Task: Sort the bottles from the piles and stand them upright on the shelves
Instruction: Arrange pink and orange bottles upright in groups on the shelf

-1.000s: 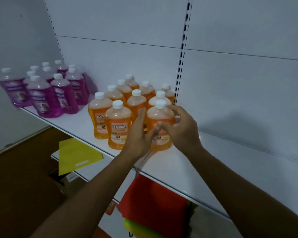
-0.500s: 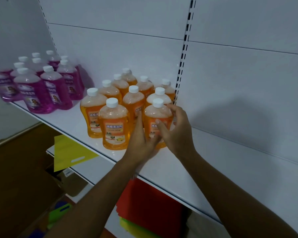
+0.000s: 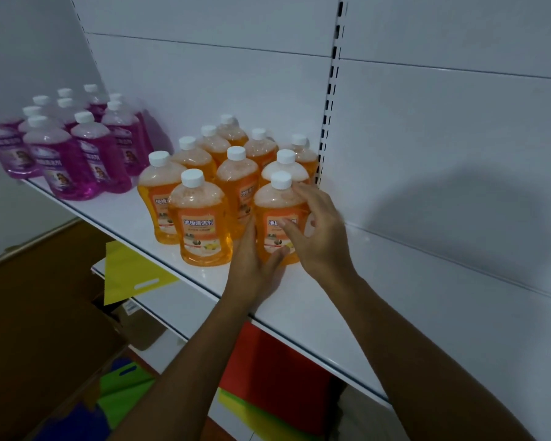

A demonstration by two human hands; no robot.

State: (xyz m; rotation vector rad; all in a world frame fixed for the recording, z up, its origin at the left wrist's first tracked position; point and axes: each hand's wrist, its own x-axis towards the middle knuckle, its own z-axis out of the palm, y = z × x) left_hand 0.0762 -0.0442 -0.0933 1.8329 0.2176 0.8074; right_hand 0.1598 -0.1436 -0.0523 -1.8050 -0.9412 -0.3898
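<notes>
Several orange bottles with white caps stand upright in rows on the white shelf [image 3: 337, 316]. The front-right orange bottle [image 3: 275, 203] stands upright between my hands. My left hand [image 3: 253, 268] lies along its left side with straight fingers, the thumb touching its base. My right hand [image 3: 318, 233] is at its right front with fingers spread and loosely bent, slightly blurred, barely touching the label. Another front orange bottle [image 3: 201, 224] stands just left of my left hand. Several purple bottles [image 3: 77, 160] stand upright further left on the same shelf.
A slotted upright post [image 3: 330, 122] runs down the back panel right behind the orange group. To the right the shelf is bare. Below are a lower shelf with a yellow bag [image 3: 131, 272], red bags [image 3: 268, 370], green bags [image 3: 124, 386] and a cardboard box [image 3: 45, 345].
My right hand's fingers have loosened and spread off the front-right orange bottle. The left hand slid lower beside its base. The bottle stays upright.
</notes>
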